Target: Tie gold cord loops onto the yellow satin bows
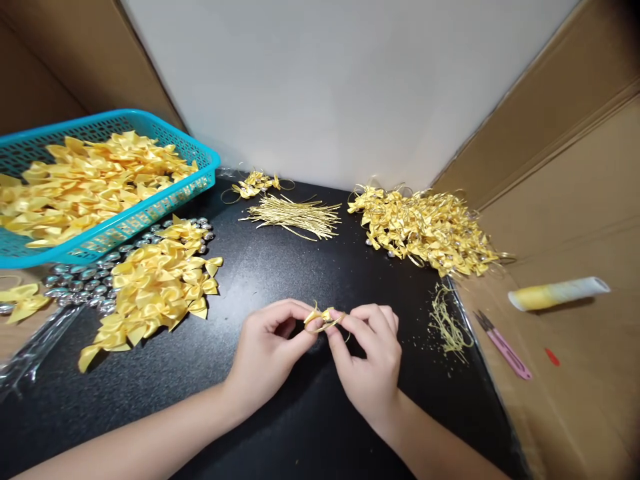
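Above the front middle of the black table, my left hand (273, 350) pinches a small yellow ribbon bow (311, 318) between thumb and fingertips. My right hand (370, 353) meets it from the other side, its thumb and forefinger closed on a thin gold cord (331, 325) that loops at the bow. Fingertips cover much of the bow, so how the cord is fastened cannot be made out. Beyond the hands lies a bundle of cut gold cords (295, 217). A heap of loose yellow bows (155, 280) spreads to the left, beside shiny silver beads (80, 283).
A turquoise basket (213, 167) full of yellow bows stands at the back left. Corded bows with beads (425, 230) are piled at the back right, with a smaller group (255, 183) behind the cords. Cord scraps (450, 327), pink thread snips (505, 350) and a tube (560, 293) lie right.
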The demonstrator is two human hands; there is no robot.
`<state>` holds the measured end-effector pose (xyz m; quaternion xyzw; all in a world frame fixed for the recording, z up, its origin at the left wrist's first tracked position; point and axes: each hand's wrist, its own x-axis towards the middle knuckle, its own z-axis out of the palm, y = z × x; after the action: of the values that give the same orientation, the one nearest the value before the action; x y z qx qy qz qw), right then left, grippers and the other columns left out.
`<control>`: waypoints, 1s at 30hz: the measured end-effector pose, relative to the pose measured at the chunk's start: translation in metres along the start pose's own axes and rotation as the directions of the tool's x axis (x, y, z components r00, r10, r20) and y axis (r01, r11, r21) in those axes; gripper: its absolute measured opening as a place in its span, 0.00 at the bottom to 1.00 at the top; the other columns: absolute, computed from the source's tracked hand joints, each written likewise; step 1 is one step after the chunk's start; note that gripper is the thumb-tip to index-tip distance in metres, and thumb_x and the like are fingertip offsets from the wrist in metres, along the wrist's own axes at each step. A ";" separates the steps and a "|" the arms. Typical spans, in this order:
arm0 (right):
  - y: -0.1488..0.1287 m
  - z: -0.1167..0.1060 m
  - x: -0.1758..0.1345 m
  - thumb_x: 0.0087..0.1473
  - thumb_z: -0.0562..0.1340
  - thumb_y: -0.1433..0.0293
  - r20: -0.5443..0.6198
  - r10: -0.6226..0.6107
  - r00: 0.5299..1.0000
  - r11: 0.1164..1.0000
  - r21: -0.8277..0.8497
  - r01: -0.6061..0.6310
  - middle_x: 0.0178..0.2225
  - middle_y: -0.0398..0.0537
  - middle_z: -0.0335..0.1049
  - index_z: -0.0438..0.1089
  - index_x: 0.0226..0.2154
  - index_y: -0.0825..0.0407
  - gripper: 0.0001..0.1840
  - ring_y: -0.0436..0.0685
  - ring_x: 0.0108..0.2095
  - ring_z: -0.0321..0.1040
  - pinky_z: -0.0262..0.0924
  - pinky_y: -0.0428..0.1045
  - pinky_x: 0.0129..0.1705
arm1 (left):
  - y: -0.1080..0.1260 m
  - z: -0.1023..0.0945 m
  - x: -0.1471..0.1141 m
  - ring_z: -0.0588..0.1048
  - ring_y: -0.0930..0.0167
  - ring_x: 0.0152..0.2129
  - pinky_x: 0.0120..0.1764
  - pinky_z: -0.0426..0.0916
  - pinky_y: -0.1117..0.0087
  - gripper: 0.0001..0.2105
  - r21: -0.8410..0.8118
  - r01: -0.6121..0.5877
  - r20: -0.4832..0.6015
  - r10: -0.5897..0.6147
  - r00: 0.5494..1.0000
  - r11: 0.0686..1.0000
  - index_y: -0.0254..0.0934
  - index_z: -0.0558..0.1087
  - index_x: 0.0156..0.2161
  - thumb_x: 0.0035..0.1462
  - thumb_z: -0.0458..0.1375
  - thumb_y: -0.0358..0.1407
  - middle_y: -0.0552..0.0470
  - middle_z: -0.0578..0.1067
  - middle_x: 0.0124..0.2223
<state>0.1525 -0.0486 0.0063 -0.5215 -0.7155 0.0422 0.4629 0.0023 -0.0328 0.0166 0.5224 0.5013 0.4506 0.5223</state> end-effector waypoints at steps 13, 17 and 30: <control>0.003 0.004 0.001 0.56 0.61 0.77 -0.055 -0.039 0.998 0.991 0.122 0.046 0.27 0.43 0.64 0.72 0.30 0.51 0.07 0.52 0.31 0.61 0.56 0.52 0.36 | -0.004 0.001 0.003 0.75 0.71 0.27 0.33 0.69 0.75 0.03 -0.017 0.014 0.001 -0.014 1.000 1.000 0.35 0.78 0.27 0.49 0.63 0.33 0.51 0.79 0.29; 0.004 0.000 -0.001 0.57 0.60 0.77 0.002 -0.039 0.999 0.951 0.307 0.037 0.30 0.43 0.61 0.72 0.33 0.49 0.08 0.52 0.33 0.62 0.60 0.50 0.35 | -0.007 0.000 0.008 0.71 0.73 0.23 0.28 0.65 0.74 0.08 -0.018 0.140 0.003 -0.140 0.990 0.990 0.34 0.77 0.26 0.47 0.64 0.38 0.52 0.77 0.25; 0.005 -0.039 0.020 0.58 0.63 0.71 0.108 0.251 0.962 0.404 0.892 -0.205 0.31 0.39 0.77 0.73 0.34 0.45 0.04 0.49 0.32 0.76 0.73 0.47 0.37 | -0.006 -0.007 0.022 0.60 0.77 0.17 0.22 0.52 0.76 0.15 -0.049 0.289 -0.086 -0.292 0.952 0.956 0.32 0.75 0.25 0.43 0.65 0.46 0.57 0.69 0.18</control>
<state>0.1832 -0.0468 0.0385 -0.2904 -0.4958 0.4655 0.6732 -0.0035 -0.0110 0.0096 0.4120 0.5880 0.4014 0.5686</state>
